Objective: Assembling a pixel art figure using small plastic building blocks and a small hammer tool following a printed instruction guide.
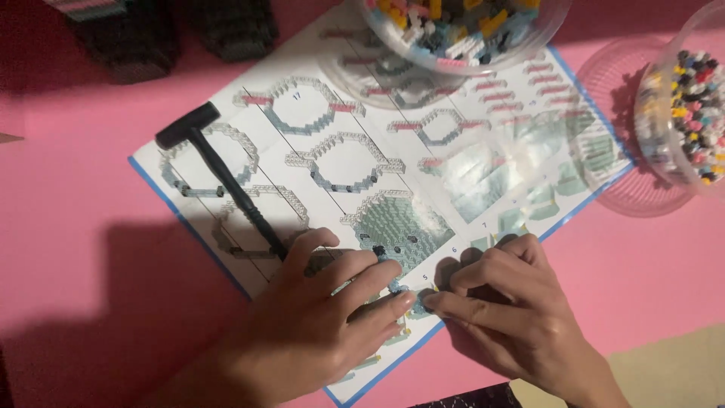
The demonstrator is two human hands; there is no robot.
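Both hands rest near the near edge of an instruction sheet (393,174) that lies flat on a pink table (91,249). The sheet is a long rectangle with a thin blue border, its long axis running from near-left up to far-right, so it sits skewed to the table edge. It is white, printed with pale grey and teal ring-shaped building steps, and a larger teal block drawing sits just beyond the fingers. Glare washes out its right part. The left hand (317,325) lies palm down on the sheet, fingers stretched out and slightly apart, pointing right; its fingertips meet those of the right hand (506,302) over a small brick piece (411,291), mostly hidden, only bits of pale and yellowish colour show. The right hand's fingers are curled in and bunched together, tips pressed down at that same spot; whether they clamp the piece or just touch it, cannot tell. A small black hammer (219,170) lies on the left part of the sheet, head far-left, handle running toward the left hand and touching or slipping under its index finger. A clear bowl (468,30) of mixed coloured bricks stands at the far edge, overlapping the sheet's far side. A second clear bowl (680,113) of bricks stands at the right, just off the sheet's right corner. Dark block shapes (128,38) sit far-left, well apart from the hands.
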